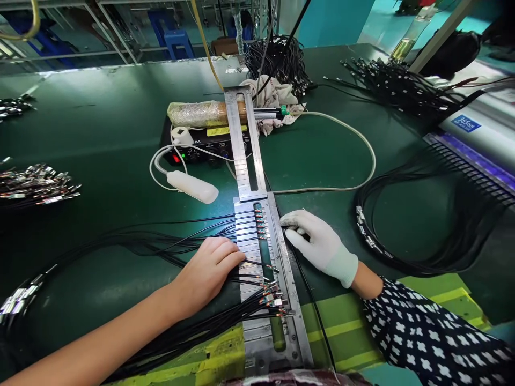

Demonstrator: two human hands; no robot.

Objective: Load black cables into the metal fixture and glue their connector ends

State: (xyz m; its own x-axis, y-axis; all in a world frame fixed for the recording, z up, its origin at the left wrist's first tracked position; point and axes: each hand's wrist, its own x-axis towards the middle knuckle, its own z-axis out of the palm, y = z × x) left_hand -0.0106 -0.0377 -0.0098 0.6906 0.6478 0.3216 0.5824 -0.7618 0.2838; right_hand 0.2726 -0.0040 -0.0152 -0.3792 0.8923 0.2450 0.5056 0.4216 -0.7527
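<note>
1. The green table (100,139) carries everything; yellow-green tape marks its near edge.
2. A long metal jig (257,236) runs away from the person down the middle, with a slotted comb of grooves along its near half.
3. Black cables (132,246) fan in from the left. Their stripped ends with bare coloured wires lie across the jig's grooves: one neat group in the far slots, another more crowded group nearer the person. Between and beyond them several grooves look unfilled, so the loading seems partly done, perhaps around half.
4. A coil of black cables (422,236) lies to the right, and a further heap (394,86) sits at the far right.
5. A black control box (201,147) with knobs stands behind the jig, beside a white handpiece (193,186).
6. The left hand (209,271), bare, lies flat with fingers spread, pressing the cables against the jig's left edge; it clasps nothing.
7. The right hand (317,244), gloved in white, rests at the jig's right edge, fingertips pinched together; whether they hold a wire end I cannot tell.
</note>
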